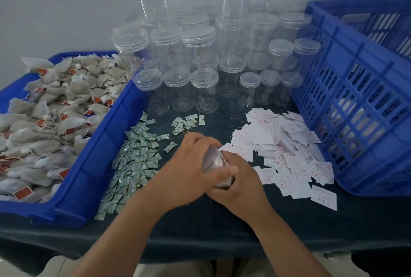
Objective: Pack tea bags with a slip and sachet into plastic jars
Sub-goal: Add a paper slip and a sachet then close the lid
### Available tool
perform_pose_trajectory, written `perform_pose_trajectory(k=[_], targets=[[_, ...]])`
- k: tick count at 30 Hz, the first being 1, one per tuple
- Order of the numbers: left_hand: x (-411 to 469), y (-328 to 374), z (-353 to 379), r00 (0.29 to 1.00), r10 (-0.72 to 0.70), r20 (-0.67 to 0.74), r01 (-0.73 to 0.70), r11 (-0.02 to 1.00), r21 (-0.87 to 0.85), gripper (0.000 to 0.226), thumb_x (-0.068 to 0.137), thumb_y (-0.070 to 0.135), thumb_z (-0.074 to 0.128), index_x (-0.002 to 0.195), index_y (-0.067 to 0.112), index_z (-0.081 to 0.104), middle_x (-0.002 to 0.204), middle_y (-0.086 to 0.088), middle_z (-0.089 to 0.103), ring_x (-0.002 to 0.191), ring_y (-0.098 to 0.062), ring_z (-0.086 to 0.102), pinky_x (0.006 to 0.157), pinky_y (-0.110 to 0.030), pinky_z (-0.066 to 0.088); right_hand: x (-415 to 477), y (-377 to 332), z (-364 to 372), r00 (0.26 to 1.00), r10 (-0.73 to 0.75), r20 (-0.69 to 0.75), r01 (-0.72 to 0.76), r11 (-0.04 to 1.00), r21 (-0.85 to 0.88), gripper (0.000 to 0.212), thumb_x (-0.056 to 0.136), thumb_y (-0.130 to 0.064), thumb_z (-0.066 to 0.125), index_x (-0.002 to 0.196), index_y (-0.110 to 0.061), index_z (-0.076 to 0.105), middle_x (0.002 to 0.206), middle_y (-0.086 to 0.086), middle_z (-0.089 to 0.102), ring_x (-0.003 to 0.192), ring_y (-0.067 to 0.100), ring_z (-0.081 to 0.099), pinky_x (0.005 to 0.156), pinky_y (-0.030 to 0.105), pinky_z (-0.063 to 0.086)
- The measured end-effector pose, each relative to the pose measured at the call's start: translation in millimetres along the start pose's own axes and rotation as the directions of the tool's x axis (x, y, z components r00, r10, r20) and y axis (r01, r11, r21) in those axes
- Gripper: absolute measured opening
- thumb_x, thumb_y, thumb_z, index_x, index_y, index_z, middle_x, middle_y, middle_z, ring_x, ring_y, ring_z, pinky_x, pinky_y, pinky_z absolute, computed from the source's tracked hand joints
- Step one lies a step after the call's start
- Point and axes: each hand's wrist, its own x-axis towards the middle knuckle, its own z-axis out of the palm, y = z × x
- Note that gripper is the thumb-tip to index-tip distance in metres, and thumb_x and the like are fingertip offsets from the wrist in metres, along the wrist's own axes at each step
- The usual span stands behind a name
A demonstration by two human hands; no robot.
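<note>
The fingers [208,141] of the left hand [189,161] are curling over the upper end of a jar [214,159], clamped on it. The right hand [241,179] is wrapping around the jar's lower end, its fingers hidden beneath. The jar is tilting, lidded end away from the person, and is being held between both hands, low over the middle of the table [222,221]. Something dark is showing through its lower wall, too blurred to tell.

Just left of the hands, sachets [133,161] are lying in a loose green-and-white heap. Just right, slips [284,143] are spreading in a white pile with red print.

Farther left, tea bags [44,110] with red tags are filling a blue tray [106,134]. At the far right, a blue crate [355,99] is standing at the table's edge. Behind the sachets and slips, empty jars [200,54] with lids are standing stacked in rows against the wall.
</note>
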Motion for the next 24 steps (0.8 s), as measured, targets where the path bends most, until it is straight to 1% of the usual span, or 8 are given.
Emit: perform_pose_trajectory(k=[3, 6, 10, 12, 16, 19, 21, 24], targets=[[-1, 8, 20, 0.998, -0.002, -0.065, 0.006, 0.999, 0.054, 0.069, 0.072, 0.090, 0.059, 0.122, 0.045, 0.043, 0.118, 0.031, 0.045, 0.110, 0.008, 0.048, 0.085, -0.015, 0.039, 3, -4, -1, 0.999, 0.003, 0.053, -0.001, 0.999, -0.045, 0.028, 0.080, -0.050, 0.065, 0.100, -0.030, 0.062, 0.085, -0.013, 0.062, 0.080, 0.008, 0.063, 0.067, 0.031, 0.054], [1, 13, 24, 0.987, 0.071, -0.146, -0.059, 0.995, 0.080, 0.060, 0.072, 0.087, 0.063, 0.110, 0.044, 0.049, 0.105, 0.028, 0.056, 0.105, 0.006, 0.053, 0.080, -0.013, 0.040, 0, -3, -7, 0.996, -0.020, 0.091, 0.014, 0.998, 0.060, 0.025, 0.083, -0.046, 0.069, 0.104, -0.033, 0.066, 0.091, -0.011, 0.070, 0.088, 0.010, 0.071, 0.071, 0.037, 0.061], [4, 12, 20, 0.960, 0.255, -0.118, -0.273, 0.946, -0.175, 0.031, 0.086, 0.060, 0.070, 0.101, 0.032, 0.068, 0.109, 0.015, 0.069, 0.114, -0.014, 0.064, 0.095, -0.031, 0.052, -5, -3, -19, 0.978, -0.021, 0.208, -0.054, 0.936, 0.347, 0.020, 0.079, -0.030, 0.080, 0.093, -0.040, 0.069, 0.078, -0.010, 0.072, 0.073, 0.009, 0.072, 0.060, 0.025, 0.054], [4, 10, 18, 0.956, 0.257, -0.141, -0.290, 0.895, -0.338, 0.026, 0.089, 0.048, 0.070, 0.103, 0.027, 0.076, 0.116, 0.007, 0.065, 0.118, -0.017, 0.062, 0.099, -0.027, 0.049, -4, -3, -19, 0.982, -0.022, 0.190, -0.059, 0.911, 0.408, 0.020, 0.081, -0.028, 0.083, 0.094, -0.038, 0.071, 0.080, -0.006, 0.073, 0.073, 0.010, 0.071, 0.063, 0.024, 0.053], [3, 2, 20, 0.980, 0.027, -0.199, -0.109, 0.903, -0.415, 0.059, 0.077, 0.056, 0.075, 0.134, 0.046, 0.063, 0.121, 0.019, 0.068, 0.120, -0.004, 0.062, 0.104, -0.030, 0.050, -3, -6, -11, 0.994, 0.064, 0.092, -0.093, 0.930, 0.355, 0.027, 0.080, -0.035, 0.085, 0.103, -0.032, 0.071, 0.089, -0.006, 0.077, 0.078, 0.014, 0.074, 0.064, 0.032, 0.059], [-2, 3, 32, 0.968, -0.109, -0.226, -0.007, 0.889, -0.458, 0.064, 0.070, 0.064, 0.082, 0.129, 0.054, 0.058, 0.120, 0.022, 0.072, 0.118, 0.001, 0.065, 0.102, -0.038, 0.053, -6, -8, -7, 0.996, 0.014, 0.084, -0.035, 0.966, 0.255, 0.027, 0.076, -0.036, 0.085, 0.097, -0.037, 0.068, 0.089, -0.012, 0.076, 0.081, 0.010, 0.074, 0.066, 0.019, 0.052], [-4, 0, 36, 0.973, -0.077, -0.217, -0.059, 0.827, -0.559, 0.056, 0.072, 0.051, 0.086, 0.123, 0.050, 0.061, 0.116, 0.009, 0.076, 0.110, -0.008, 0.070, 0.098, -0.042, 0.056, -8, -7, -12, 0.980, -0.006, 0.200, -0.068, 0.929, 0.363, 0.023, 0.079, -0.026, 0.086, 0.092, -0.033, 0.069, 0.082, -0.005, 0.075, 0.073, 0.011, 0.073, 0.062, 0.025, 0.054], [0, -9, 29, 0.991, 0.078, -0.105, -0.128, 0.754, -0.644, 0.076, 0.075, 0.037, 0.088, 0.143, 0.039, 0.053, 0.125, -0.004, 0.073, 0.113, -0.020, 0.069, 0.096, -0.037, 0.055, -8, -6, -21, 0.948, 0.028, 0.317, -0.188, 0.853, 0.486, 0.019, 0.079, -0.022, 0.084, 0.089, -0.028, 0.069, 0.075, 0.000, 0.070, 0.064, 0.018, 0.067, 0.056, 0.034, 0.054]])
